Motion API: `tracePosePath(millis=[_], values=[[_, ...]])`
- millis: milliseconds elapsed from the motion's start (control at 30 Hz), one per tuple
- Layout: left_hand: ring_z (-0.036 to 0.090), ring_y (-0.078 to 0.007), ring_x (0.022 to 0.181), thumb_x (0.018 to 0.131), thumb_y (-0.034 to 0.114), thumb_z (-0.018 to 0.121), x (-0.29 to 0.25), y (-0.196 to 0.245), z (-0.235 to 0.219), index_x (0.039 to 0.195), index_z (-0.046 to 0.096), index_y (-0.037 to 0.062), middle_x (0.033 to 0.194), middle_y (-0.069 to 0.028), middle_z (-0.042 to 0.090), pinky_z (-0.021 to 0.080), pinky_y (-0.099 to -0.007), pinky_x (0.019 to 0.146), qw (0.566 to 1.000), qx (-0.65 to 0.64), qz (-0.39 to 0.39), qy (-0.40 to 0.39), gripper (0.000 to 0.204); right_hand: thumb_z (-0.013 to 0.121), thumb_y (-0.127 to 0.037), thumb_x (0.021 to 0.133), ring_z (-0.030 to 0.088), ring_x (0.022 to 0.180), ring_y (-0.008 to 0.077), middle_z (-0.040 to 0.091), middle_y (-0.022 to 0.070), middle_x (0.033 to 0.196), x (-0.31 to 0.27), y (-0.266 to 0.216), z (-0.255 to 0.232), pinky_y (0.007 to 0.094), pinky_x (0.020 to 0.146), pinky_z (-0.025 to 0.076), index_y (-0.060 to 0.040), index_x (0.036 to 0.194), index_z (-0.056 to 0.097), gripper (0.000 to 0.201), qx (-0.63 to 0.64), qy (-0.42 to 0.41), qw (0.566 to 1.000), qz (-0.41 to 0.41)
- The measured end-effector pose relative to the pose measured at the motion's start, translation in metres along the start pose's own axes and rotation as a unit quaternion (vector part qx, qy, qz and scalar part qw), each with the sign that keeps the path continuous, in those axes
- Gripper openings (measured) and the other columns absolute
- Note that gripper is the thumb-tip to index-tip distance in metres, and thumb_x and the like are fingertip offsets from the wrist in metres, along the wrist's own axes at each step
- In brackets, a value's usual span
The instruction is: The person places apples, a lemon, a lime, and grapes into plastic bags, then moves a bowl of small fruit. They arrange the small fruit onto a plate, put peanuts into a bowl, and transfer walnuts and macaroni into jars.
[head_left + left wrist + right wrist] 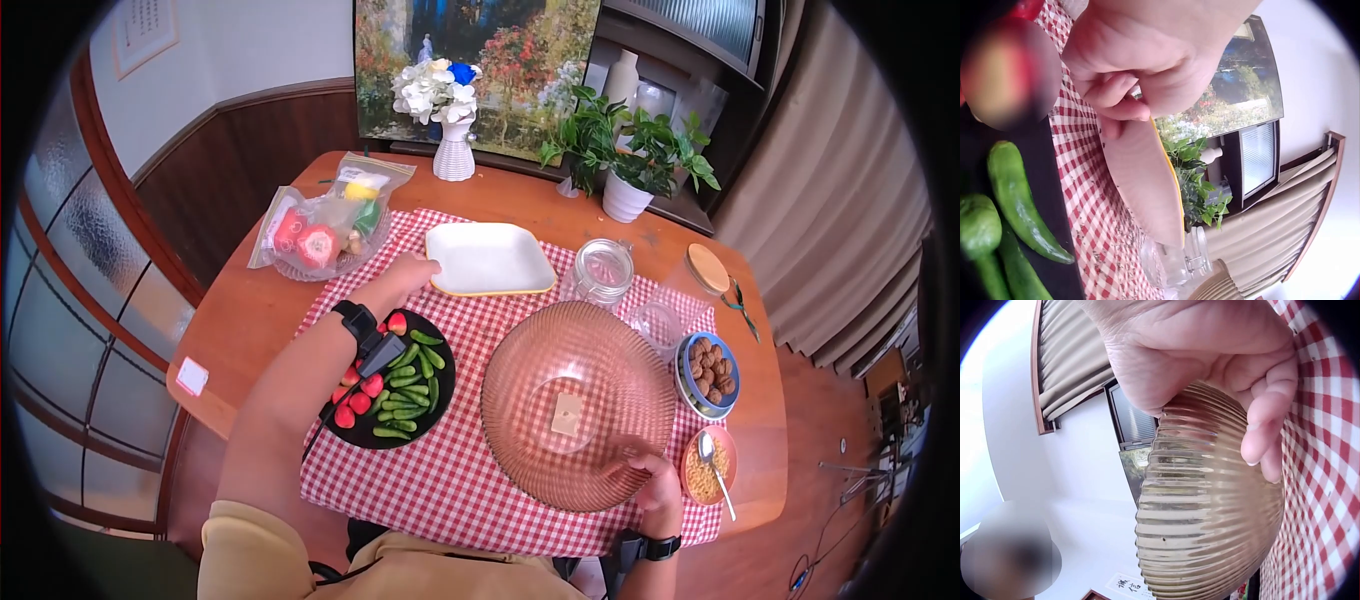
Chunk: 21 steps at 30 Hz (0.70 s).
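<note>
The left hand [405, 275] pinches the left rim of a white rectangular dish [490, 260] with a yellow edge; in the left wrist view its curled fingers [1125, 103] grip that rim. At the near right side of a large ribbed glass bowl [520, 400], the right hand [645, 475] holds the rim, and the right wrist view shows fingers [1263, 434] curled under the bowl's outer wall [1204, 512]. A pale square piece [566, 413] shows at the bowl's bottom; whether it lies inside or under the glass I cannot tell.
A black plate [440, 400] with green peppers and red pieces stands left of the bowl. Bagged produce [320, 240] sits at the far left. Glass jars [603, 270], walnuts [712, 370] and a small bowl with a spoon [708, 450] line the right. Vase [454, 155] and potted plant [627, 195] stand behind.
</note>
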<state>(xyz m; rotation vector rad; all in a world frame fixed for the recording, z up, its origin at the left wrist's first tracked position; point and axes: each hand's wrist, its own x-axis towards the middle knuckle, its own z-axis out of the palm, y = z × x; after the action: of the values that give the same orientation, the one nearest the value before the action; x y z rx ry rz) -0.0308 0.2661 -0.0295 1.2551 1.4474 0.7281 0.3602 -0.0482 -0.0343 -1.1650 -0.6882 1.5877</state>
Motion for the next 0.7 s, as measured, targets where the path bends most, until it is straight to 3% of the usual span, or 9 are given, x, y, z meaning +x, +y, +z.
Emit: tracePosePath(millis=[100, 167, 267, 400, 467, 500, 567, 633, 700], values=[[0.051, -0.0154, 0.06, 0.081, 0.023, 0.061, 0.001, -0.008, -0.005, 0.084, 0.063, -0.0018, 0.069, -0.0067, 0.057, 0.04, -0.0307, 0.053, 0.998, -0.06, 0.023, 0.026, 0.025, 0.053, -0.014, 0.068, 0.065, 0.084, 0.0327, 0.065, 0.0217, 0.096, -0.008, -0.015, 0.016, 0.0364, 0.082, 0.049, 0.0099, 0.114, 0.055, 0.052, 0.026, -0.006, 1.0, -0.011], [0.05, -0.0148, 0.059, 0.082, 0.023, 0.06, -0.012, -0.004, -0.012, 0.085, 0.063, -0.0019, 0.069, -0.0066, 0.057, 0.039, -0.0295, 0.052, 0.996, -0.078, 0.036, 0.037, 0.025, 0.053, -0.015, 0.067, 0.065, 0.082, 0.0321, 0.065, 0.0229, 0.098, -0.015, -0.03, 0.034, 0.0353, 0.08, 0.05, 0.0094, 0.114, 0.056, 0.053, 0.061, 0.059, 0.996, -0.027], [0.045, -0.0084, 0.054, 0.086, 0.018, 0.055, -0.037, -0.002, -0.031, 0.09, 0.063, 0.0002, 0.066, -0.0014, 0.054, 0.035, -0.0237, 0.049, 0.993, -0.04, 0.082, 0.076, 0.02, 0.055, -0.016, 0.067, 0.065, 0.078, 0.0314, 0.065, 0.0247, 0.102, -0.016, -0.057, 0.047, 0.0363, 0.077, 0.052, 0.0088, 0.116, 0.055, 0.055, -0.01, 0.014, 0.999, -0.051], [0.045, -0.0075, 0.049, 0.089, 0.016, 0.054, -0.101, 0.013, -0.064, 0.088, 0.064, -0.0006, 0.062, -0.0002, 0.054, 0.032, -0.0223, 0.043, 0.994, -0.057, 0.068, 0.061, 0.02, 0.055, -0.016, 0.072, 0.066, 0.073, 0.0297, 0.063, 0.0264, 0.105, -0.007, -0.095, 0.095, 0.037, 0.074, 0.054, 0.0081, 0.119, 0.054, 0.053, 0.005, 0.028, 0.992, -0.123], [0.048, -0.0069, 0.052, 0.09, 0.016, 0.054, -0.129, 0.009, -0.077, 0.09, 0.064, -0.0052, 0.067, -0.0027, 0.059, 0.035, -0.0217, 0.045, 0.989, -0.034, 0.128, 0.059, 0.024, 0.055, -0.017, 0.08, 0.066, 0.068, 0.0279, 0.063, 0.0254, 0.105, 0.006, -0.115, 0.126, 0.0338, 0.063, 0.055, 0.0069, 0.118, 0.053, 0.045, 0.126, 0.064, 0.982, -0.124], [0.048, -0.0069, 0.052, 0.09, 0.016, 0.054, -0.15, 0.011, -0.08, 0.09, 0.064, -0.0052, 0.067, -0.0027, 0.059, 0.035, -0.0217, 0.045, 0.989, -0.031, 0.128, 0.061, 0.024, 0.055, -0.017, 0.08, 0.066, 0.068, 0.0279, 0.063, 0.0254, 0.105, 0.015, -0.123, 0.131, 0.0338, 0.063, 0.055, 0.0069, 0.118, 0.053, 0.045, 0.128, 0.063, 0.982, -0.124], [0.048, -0.0055, 0.049, 0.093, 0.015, 0.053, -0.194, 0.014, -0.079, 0.091, 0.065, -0.004, 0.066, -0.0013, 0.06, 0.036, -0.021, 0.043, 0.986, -0.109, 0.128, 0.008, 0.023, 0.053, -0.017, 0.088, 0.067, 0.069, 0.0271, 0.063, 0.0242, 0.104, 0.036, -0.14, 0.134, 0.0294, 0.055, 0.054, 0.0047, 0.115, 0.054, 0.034, 0.09, -0.083, 0.987, -0.105], [0.05, -0.0043, 0.049, 0.094, 0.016, 0.052, -0.22, -0.006, -0.089, 0.093, 0.065, -0.0028, 0.068, -0.0006, 0.061, 0.037, -0.0188, 0.042, 0.992, -0.09, 0.085, -0.022, 0.022, 0.053, -0.018, 0.091, 0.067, 0.07, 0.0274, 0.064, 0.0231, 0.102, 0.066, -0.144, 0.154, 0.0278, 0.05, 0.052, 0.0033, 0.114, 0.051, 0.032, 0.089, -0.098, 0.985, -0.108], [0.051, -0.0031, 0.05, 0.094, 0.016, 0.052, -0.254, -0.011, -0.078, 0.093, 0.065, -0.0012, 0.068, 0.0001, 0.062, 0.036, -0.0174, 0.041, 0.988, -0.141, 0.056, -0.021, 0.022, 0.049, -0.02, 0.093, 0.067, 0.074, 0.0236, 0.066, 0.0224, 0.097, 0.097, -0.146, 0.178, 0.0258, 0.055, 0.052, 0.0022, 0.119, 0.047, 0.035, 0.036, -0.128, 0.989, -0.064]])
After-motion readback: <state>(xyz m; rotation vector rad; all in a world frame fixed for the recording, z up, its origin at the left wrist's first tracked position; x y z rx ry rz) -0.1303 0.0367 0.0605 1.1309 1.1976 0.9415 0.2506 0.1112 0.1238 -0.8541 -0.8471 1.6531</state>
